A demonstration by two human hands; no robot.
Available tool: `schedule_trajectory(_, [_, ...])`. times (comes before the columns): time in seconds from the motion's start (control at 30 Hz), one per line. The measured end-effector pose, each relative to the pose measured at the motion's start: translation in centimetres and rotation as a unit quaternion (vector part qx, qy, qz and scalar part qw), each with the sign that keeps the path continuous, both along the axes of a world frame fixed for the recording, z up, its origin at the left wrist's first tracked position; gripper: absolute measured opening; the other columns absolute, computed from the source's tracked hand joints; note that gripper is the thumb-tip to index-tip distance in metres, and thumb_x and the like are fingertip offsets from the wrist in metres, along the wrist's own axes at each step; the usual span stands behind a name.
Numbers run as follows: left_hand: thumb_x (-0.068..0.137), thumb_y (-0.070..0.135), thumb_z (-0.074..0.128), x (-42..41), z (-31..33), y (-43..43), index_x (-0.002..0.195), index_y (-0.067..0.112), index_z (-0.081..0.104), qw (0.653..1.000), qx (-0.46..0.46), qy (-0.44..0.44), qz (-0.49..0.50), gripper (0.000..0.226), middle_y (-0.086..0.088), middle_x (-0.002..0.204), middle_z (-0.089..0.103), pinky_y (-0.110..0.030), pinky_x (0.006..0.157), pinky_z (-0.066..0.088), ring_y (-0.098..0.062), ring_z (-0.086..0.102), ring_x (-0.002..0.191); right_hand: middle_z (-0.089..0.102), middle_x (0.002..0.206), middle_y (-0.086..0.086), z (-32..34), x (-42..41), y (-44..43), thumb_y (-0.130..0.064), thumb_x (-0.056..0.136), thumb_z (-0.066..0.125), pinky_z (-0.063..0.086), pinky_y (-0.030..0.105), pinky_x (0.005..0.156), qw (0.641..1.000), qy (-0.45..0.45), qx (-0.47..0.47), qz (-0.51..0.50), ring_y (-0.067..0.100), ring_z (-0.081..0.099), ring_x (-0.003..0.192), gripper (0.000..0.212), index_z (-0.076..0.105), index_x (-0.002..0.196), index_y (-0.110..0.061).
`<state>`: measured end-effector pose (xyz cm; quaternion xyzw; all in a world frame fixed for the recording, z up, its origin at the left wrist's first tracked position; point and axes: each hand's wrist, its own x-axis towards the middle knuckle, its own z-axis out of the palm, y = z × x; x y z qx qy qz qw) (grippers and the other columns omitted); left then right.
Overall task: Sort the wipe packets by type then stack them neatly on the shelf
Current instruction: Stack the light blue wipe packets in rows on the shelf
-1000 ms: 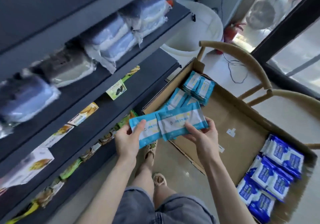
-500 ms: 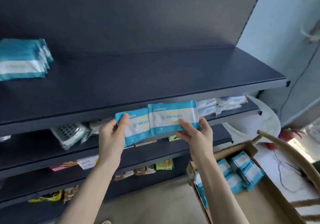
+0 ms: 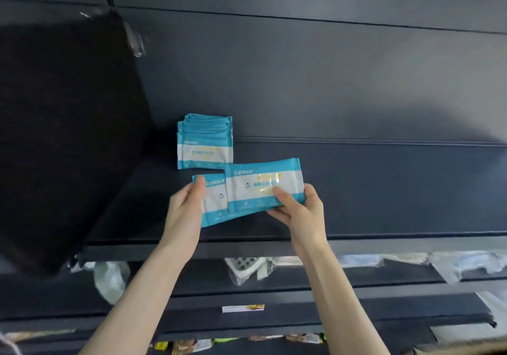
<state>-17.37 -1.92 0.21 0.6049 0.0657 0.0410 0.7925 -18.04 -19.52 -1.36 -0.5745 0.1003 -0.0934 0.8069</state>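
Observation:
Two teal-and-white wipe packets are held over the dark shelf (image 3: 384,190). My left hand (image 3: 185,212) grips the lower packet (image 3: 214,206) at its left end. My right hand (image 3: 300,209) pinches the upper packet (image 3: 260,184) at its right end, thumb on its face. The upper packet overlaps the lower one. Just behind them, a stack of several matching teal packets (image 3: 204,146) lies on the shelf against the back panel.
A black panel (image 3: 63,135) closes off the shelf's left side. The shelf runs bare to the right of the stack. Lower shelves hold plastic-wrapped goods (image 3: 247,268) and snack packs (image 3: 242,308).
The view swung up from the cardboard box to the upper shelf. Both hands carried the two packets up and over the shelf, close to the teal stack.

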Motion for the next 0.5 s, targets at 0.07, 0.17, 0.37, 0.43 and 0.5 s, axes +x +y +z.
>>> schedule_trajectory(0.07, [0.098, 0.034, 0.045, 1.5, 0.1, 2.1, 0.105, 0.016, 0.066, 1.000, -0.016, 0.020, -0.010, 0.028, 0.001, 0.101, 0.073, -0.033, 0.086, 0.052, -0.013, 0.069, 0.095, 0.068, 0.104, 0.013, 0.0, 1.5, 2.4, -0.011, 0.087, 0.067, 0.058, 0.030, 0.070, 1.000, 0.005, -0.006, 0.001, 0.023, 0.070, 0.093, 0.019, 0.052, 0.097, -0.010])
schedule_trajectory(0.17, [0.095, 0.040, 0.049, 3.8, 0.1, 4.1, 0.112, 0.019, 0.065, 0.999, -0.006, 0.030, -0.042, 0.032, 0.001, 0.104, 0.072, -0.032, 0.087, 0.051, -0.013, 0.068, 0.098, 0.068, 0.099, 0.009, -0.2, 3.8, 4.9, -0.012, 0.085, 0.069, 0.057, 0.031, 0.073, 0.999, 0.004, -0.029, -0.011, 0.019, 0.069, 0.091, 0.018, 0.055, 0.097, -0.011])
schedule_trajectory(0.37, [0.084, 0.012, 0.069, 8.1, -0.2, 6.1, 0.109, 0.012, 0.065, 0.994, 0.090, -0.022, -0.050, 0.026, -0.001, 0.101, 0.073, -0.028, 0.078, 0.054, -0.015, 0.069, 0.095, 0.068, 0.095, 0.006, -0.4, 8.2, 7.6, -0.011, 0.079, 0.075, 0.056, 0.029, 0.075, 0.996, -0.003, -0.086, -0.017, 0.013, 0.067, 0.083, 0.026, 0.055, 0.096, -0.013])
schedule_trajectory(0.43, [0.082, 0.009, 0.071, 9.7, -0.4, 6.7, 0.107, 0.011, 0.066, 0.993, 0.110, -0.030, -0.039, 0.026, -0.002, 0.100, 0.073, -0.028, 0.076, 0.056, -0.014, 0.069, 0.092, 0.068, 0.097, 0.003, -0.1, 9.5, 7.8, -0.006, 0.077, 0.076, 0.053, 0.021, 0.069, 0.994, -0.016, -0.105, -0.008, 0.006, 0.067, 0.079, 0.034, 0.052, 0.098, -0.015])
schedule_trajectory(0.5, [0.081, 0.006, 0.071, 11.1, -0.5, 7.1, 0.104, 0.012, 0.066, 0.991, 0.122, -0.041, -0.023, 0.024, -0.001, 0.097, 0.073, -0.025, 0.073, 0.057, -0.013, 0.070, 0.090, 0.068, 0.098, 0.001, 0.0, 10.9, 7.9, -0.001, 0.075, 0.077, 0.054, 0.020, 0.069, 0.991, -0.028, -0.129, 0.009, 0.006, 0.068, 0.081, 0.041, 0.050, 0.100, -0.020])
